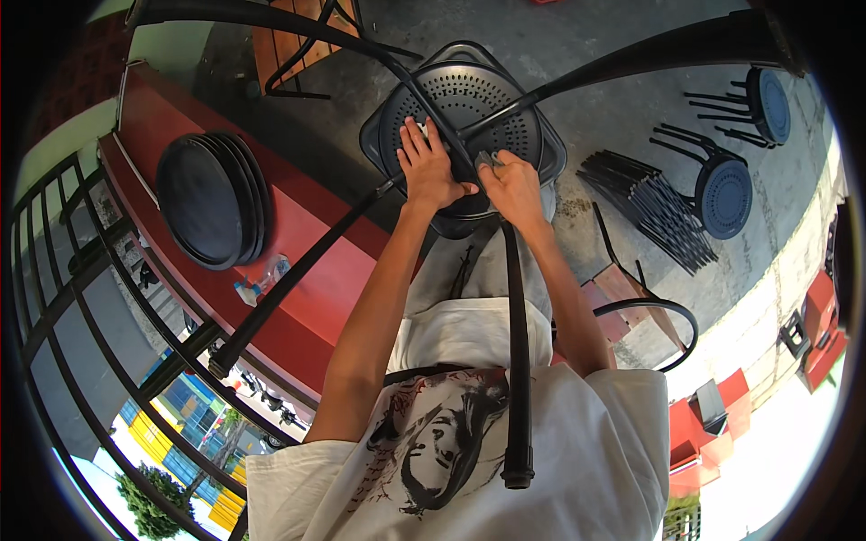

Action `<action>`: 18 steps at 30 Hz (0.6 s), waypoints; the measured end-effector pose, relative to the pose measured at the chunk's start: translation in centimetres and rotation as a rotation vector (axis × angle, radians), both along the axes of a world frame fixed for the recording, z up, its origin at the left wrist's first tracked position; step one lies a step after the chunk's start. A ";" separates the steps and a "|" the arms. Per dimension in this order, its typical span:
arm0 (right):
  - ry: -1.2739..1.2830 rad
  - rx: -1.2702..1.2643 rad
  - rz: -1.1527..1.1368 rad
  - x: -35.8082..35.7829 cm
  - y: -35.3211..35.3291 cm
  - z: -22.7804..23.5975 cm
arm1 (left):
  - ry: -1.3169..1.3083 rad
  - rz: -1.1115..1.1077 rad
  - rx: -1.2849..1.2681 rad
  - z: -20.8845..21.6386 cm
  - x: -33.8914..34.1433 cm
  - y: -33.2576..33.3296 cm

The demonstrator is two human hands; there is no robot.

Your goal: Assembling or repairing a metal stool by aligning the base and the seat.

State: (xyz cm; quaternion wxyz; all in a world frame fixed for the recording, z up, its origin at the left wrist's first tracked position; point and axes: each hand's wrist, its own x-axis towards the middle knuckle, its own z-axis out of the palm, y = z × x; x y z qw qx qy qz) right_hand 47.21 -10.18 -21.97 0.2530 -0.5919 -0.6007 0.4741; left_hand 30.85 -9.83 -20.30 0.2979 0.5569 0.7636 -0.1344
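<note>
In front of me a black stool lies upside down, its round perforated seat (487, 86) at the bottom. Four-way black metal legs (622, 74) cross over the seat's middle and spread outward, one reaching back over my shirt. My left hand (431, 176) presses on the seat beside the crossing, fingers stretched and thumb out; a small white scrap shows by its fingertips. Close to the crossing, my right hand (514, 187) is closed around a small greyish piece, mostly hidden by the fingers, so its kind cannot be made out.
Several black round discs (212, 200) lean stacked on the red ledge (307, 236) at left, near a clear plastic item (263, 278). Black railing (113, 261) runs beyond. At right are piled black legs (645, 207) and stools (724, 197). A wooden-topped piece (293, 45) stands far left.
</note>
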 end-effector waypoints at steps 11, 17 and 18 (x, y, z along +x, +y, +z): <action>-0.041 -0.019 0.159 2.5 -0.9 0.6 | -0.023 -0.022 0.066 0.0 0.0 -0.4; 0.019 -0.051 0.217 5.7 -2.7 1.1 | -0.032 -0.022 0.079 0.0 -0.4 -0.5; 0.049 -0.021 0.195 5.6 -2.6 1.1 | -0.020 -0.024 0.069 -0.1 -0.5 -0.6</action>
